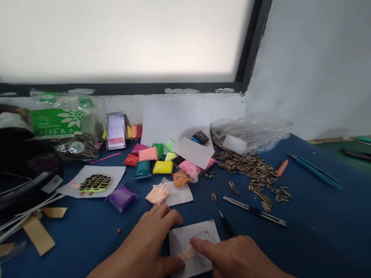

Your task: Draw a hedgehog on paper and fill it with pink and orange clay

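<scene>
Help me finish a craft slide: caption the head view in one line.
Left hand and right hand at a small sketch partly covered with peach clay, striped seeds and coloured packets beyond.

Two hands work peach clay [187, 253] on a small sketched paper [183, 273].

The left hand's [148, 243] thumb rests at the paper's left side; the right hand's [240, 262] index finger presses by the clay. Right of the paper lie a pen [226, 225] and a utility knife [254, 211], with striped sunflower seeds [244, 166] piled beyond.
</scene>
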`<act>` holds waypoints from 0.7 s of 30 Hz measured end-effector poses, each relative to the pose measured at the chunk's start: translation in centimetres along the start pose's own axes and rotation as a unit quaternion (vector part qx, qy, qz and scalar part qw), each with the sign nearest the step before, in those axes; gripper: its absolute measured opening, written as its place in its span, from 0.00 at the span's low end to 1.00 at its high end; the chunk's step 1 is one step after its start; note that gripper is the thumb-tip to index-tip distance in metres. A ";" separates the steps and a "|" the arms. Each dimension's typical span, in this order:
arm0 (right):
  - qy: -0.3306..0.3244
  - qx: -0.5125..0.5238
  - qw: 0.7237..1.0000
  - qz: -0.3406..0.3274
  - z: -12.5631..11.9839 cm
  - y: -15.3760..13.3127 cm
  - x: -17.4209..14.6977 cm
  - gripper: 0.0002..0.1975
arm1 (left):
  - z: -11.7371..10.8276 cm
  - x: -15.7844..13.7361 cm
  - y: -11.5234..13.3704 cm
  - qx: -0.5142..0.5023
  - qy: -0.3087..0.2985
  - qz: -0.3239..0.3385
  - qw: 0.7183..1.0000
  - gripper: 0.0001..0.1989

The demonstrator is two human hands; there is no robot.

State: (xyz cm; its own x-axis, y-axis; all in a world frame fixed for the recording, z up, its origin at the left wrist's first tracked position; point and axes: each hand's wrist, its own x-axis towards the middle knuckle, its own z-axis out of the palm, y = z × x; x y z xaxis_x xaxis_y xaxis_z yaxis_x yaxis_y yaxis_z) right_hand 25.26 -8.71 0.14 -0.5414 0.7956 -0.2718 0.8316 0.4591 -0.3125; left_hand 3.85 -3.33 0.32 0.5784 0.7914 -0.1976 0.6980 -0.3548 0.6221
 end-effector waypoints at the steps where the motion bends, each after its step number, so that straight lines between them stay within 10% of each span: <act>1: -0.004 -0.008 1.000 0.002 0.0 -0.1 0.1 0.30 | 0.0 0.0 0.0 0.001 -0.001 0.004 1.000 0.23; 21: 0.037 -0.136 0.988 -0.057 1.2 0.1 0.3 0.36 | -0.8 0.1 0.9 0.029 -0.044 0.010 0.999 0.29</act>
State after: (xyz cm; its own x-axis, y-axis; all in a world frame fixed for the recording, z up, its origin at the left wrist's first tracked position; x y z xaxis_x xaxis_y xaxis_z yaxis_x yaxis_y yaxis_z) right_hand 25.05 -8.95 -1.08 -0.6317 0.7542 -0.1791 0.7733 0.6292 -0.0779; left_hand 4.18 -3.17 1.49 0.6258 0.7380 -0.2524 0.7072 -0.4004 0.5827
